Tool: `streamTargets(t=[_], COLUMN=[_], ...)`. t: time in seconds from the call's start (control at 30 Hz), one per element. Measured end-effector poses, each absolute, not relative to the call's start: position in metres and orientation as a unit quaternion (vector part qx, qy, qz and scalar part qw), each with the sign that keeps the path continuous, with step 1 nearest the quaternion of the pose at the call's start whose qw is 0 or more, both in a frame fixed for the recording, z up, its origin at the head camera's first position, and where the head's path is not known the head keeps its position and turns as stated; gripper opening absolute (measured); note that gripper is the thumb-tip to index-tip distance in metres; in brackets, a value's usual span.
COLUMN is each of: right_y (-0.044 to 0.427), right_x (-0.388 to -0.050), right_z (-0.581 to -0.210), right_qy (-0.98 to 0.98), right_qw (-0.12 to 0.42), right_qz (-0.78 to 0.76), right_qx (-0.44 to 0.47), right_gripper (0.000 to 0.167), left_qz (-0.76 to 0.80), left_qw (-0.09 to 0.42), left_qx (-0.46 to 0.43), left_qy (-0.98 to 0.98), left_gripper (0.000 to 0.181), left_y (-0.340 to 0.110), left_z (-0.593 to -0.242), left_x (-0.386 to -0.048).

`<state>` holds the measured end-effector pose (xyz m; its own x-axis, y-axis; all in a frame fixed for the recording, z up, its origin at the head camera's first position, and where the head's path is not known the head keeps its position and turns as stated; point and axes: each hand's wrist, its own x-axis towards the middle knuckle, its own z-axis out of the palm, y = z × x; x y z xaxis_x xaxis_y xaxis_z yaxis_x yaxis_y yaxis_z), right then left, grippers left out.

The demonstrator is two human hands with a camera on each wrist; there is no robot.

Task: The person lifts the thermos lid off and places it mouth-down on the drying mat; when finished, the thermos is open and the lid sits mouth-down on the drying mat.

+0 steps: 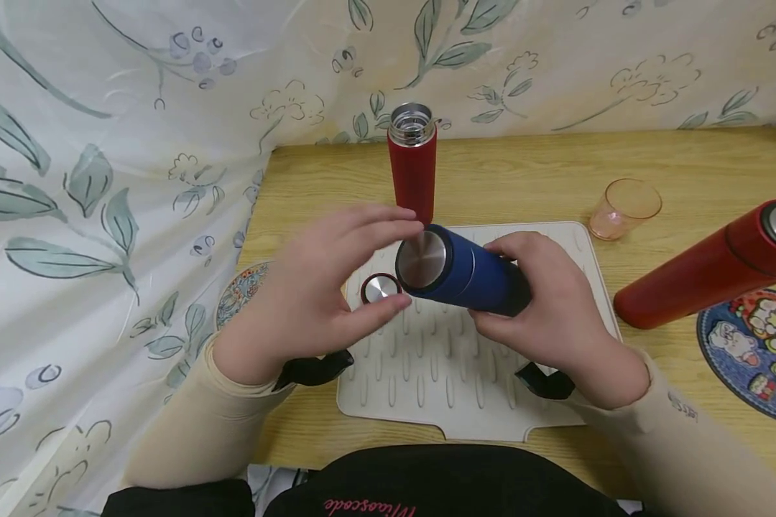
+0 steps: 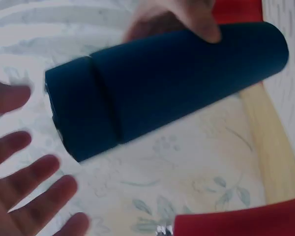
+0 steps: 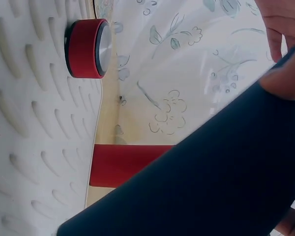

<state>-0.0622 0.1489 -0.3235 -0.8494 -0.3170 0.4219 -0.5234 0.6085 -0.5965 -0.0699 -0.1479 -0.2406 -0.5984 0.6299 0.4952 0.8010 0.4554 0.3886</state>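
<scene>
My right hand grips a blue thermos bottle around its lower body, holding it tilted above a white ridged drying mat. The bottle's capped end, with a silver disc on top, points toward my left hand. That hand has its fingers spread around the cap; the left wrist view shows a gap between fingertips and blue cap. A red lid with a silver top stands on the mat beneath. Behind the blue bottle, a red thermos stands upright, its steel mouth uncovered.
A lidded red thermos is at the right, beside a round cartoon-patterned mat. An orange-tinted glass stands behind the drying mat's right corner. Another patterned round mat lies partly behind my left arm. Floral cloth borders the wooden table.
</scene>
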Motion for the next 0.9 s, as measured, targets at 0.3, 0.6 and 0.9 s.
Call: streamTargets(t=[0.3, 0.6, 0.9], right_y=[0.149, 0.144, 0.145], right_x=[-0.058, -0.058, -0.061], right_z=[-0.331, -0.339, -0.34], right_qy=[-0.879, -0.875, -0.882], right_qw=[0.151, 0.161, 0.164], right_qz=[0.342, 0.33, 0.322], right_qx=[0.295, 0.315, 0.301], right_gripper=[0.082, 0.083, 0.082], left_qz=[-0.3, -0.351, -0.306], left_qw=[0.075, 0.095, 0.08], left_qx=[-0.454, -0.349, -0.357], left_qy=[-0.836, -0.864, -0.879], left_gripper=[0.056, 0.061, 0.07], left_y=[-0.141, -0.136, -0.141], left_z=[-0.252, -0.268, -0.265], left_x=[-0.061, -0.059, -0.061])
